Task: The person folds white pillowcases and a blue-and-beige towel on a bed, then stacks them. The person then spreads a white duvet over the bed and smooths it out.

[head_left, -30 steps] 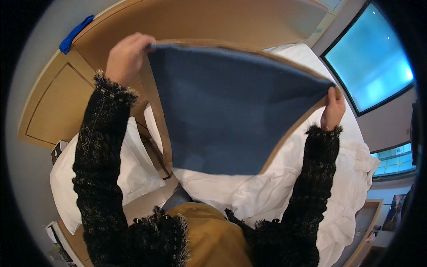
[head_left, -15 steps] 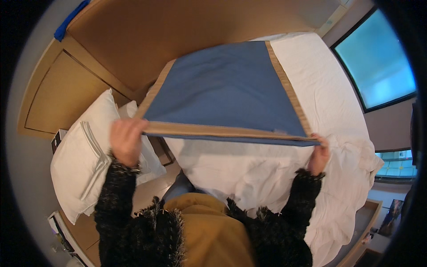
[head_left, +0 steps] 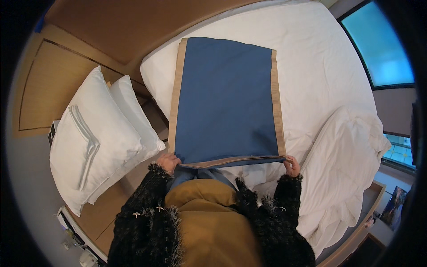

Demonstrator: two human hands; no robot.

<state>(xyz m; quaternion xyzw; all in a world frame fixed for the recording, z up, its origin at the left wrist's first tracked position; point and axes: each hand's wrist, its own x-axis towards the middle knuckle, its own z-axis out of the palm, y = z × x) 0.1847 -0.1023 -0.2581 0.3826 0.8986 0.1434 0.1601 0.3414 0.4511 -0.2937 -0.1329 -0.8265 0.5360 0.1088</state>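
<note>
A blue bed runner (head_left: pixel 227 98) with tan borders lies folded on the white-sheeted bed (head_left: pixel 320 75). Its near edge is lifted slightly toward my body, showing the folded layers. At the near left corner my left hand (head_left: pixel 169 163) is closed on the runner. My right hand (head_left: pixel 292 166) pinches the near right corner, fingers wrapped round the edge. Between the two hands the edge is held fairly straight, sagging a little on the left.
A bunched white duvet (head_left: pixel 347 164) lies on the bed to the right. Left of the bed, white pillows (head_left: pixel 98 138) are stacked with a folded white cloth on top. A brown headboard (head_left: pixel 106 31) rises behind, and a bluish window (head_left: pixel 378 44) is at the far right.
Both hands have come down and nearer my body, closer together, with the runner's near edge. The runner, raised before, now rests flat on the bed away from the headboard.
</note>
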